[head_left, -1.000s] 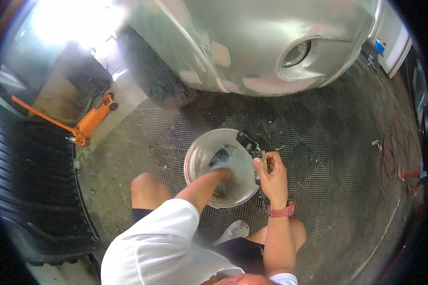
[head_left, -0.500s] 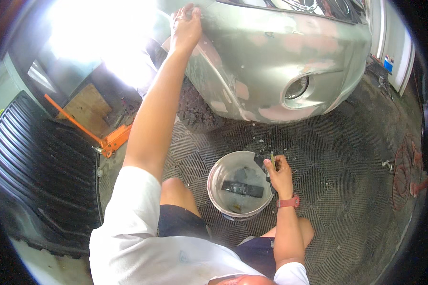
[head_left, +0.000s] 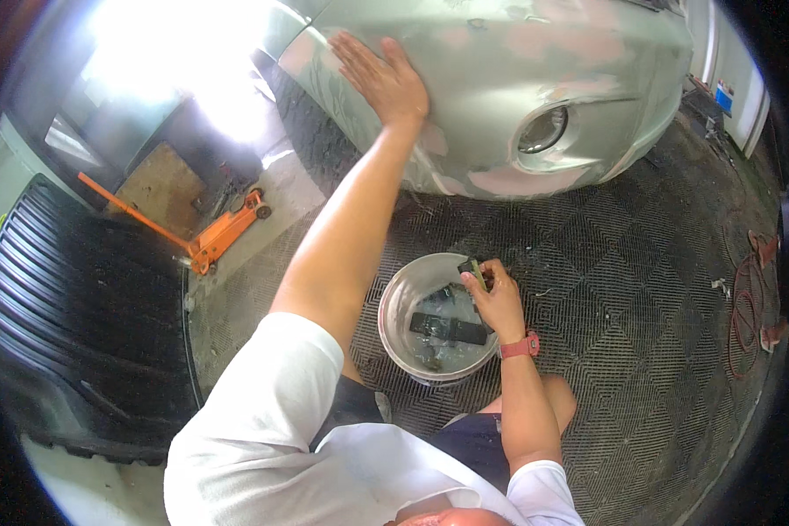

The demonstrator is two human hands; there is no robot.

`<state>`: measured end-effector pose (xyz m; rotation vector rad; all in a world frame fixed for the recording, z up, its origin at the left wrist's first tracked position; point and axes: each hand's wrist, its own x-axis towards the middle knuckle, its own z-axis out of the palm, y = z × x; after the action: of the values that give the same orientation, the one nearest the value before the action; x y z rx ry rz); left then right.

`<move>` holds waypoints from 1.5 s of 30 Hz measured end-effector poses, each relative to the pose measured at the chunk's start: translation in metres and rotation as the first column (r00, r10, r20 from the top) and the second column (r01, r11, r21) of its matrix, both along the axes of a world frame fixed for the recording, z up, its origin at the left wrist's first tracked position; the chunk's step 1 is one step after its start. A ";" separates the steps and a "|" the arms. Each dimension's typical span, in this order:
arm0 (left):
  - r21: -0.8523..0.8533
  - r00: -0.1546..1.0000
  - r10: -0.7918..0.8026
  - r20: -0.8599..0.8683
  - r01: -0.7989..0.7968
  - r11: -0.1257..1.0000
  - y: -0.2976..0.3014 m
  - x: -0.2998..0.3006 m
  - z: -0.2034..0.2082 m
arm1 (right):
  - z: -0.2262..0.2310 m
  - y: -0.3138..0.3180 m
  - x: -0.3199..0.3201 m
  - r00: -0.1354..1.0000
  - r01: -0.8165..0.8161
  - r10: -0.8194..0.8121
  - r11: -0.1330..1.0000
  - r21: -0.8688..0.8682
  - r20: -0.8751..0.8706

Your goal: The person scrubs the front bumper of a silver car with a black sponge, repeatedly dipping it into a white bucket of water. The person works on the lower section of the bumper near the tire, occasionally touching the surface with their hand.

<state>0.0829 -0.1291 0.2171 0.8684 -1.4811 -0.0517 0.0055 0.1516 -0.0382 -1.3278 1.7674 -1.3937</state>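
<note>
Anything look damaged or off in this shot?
Yes: the silver car bumper has blotchy pinkish-grey patches around the fog lamp, unlike its paint elsewhere. The left hand lies flat on it. The right hand holds a small dark block over the bucket.

The left hand (head_left: 381, 81) lies flat on the car bumper (head_left: 535, 79); the right hand (head_left: 497, 302) grips a small block (head_left: 471, 267) over the bucket (head_left: 394, 302).

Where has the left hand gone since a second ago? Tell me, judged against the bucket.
Yes, it moved. The left hand left the bucket and now lies flat on the car bumper above it.
</note>
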 end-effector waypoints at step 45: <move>0.833 0.842 -0.463 0.276 0.031 0.552 0.169 0.211 -0.343 | 0.318 -0.147 0.101 -0.183 -0.231 -0.207 0.959 -0.163 -0.961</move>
<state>0.2938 0.0396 -0.1259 1.4614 -2.0882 -0.8749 0.1063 0.0049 0.2801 -3.2373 2.3001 -0.1484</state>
